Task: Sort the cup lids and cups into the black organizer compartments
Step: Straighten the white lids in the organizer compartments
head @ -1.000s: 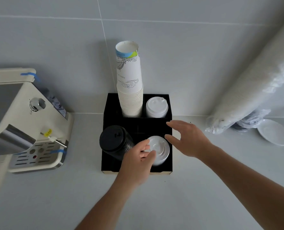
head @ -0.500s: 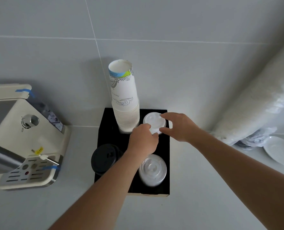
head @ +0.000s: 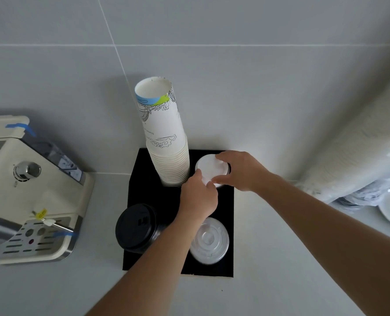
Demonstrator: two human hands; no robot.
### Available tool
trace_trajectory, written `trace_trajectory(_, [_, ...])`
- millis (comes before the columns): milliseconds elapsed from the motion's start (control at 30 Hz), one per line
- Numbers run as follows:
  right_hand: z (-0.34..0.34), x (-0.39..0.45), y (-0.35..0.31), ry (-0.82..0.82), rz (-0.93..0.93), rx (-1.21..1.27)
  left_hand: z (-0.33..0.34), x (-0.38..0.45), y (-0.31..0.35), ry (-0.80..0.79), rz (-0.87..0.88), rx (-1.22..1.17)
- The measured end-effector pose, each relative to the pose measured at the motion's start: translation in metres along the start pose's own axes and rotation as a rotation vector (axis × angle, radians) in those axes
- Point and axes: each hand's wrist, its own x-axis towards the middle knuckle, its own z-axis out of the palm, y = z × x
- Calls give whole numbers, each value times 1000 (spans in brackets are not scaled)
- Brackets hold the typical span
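Two hands, left (head: 198, 197) and right (head: 239, 171), are curled around the round white plastic lid stack (head: 209, 167) in the black organizer (head: 228, 201); seating is judged underway, release next.

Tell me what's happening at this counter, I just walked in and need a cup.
A person is sorting a black organizer. The left hand and right hand both grip the white lid stack in its back right compartment. Paper cups, black lids and clear lids fill the others.
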Motion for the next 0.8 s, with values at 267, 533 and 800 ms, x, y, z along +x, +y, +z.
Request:
trace_trajectory(267, [7,-1,-3,38,6,-36,3,3,-2,-11,-14,-15])
trace_trajectory(533, [-11,6,3,-91,-73,-84,10,-10,2,16,-16,-131])
trace_trajectory(800, [-12,2,-3,-122,-60,-114,10,-7,-6,-41,-7,-243])
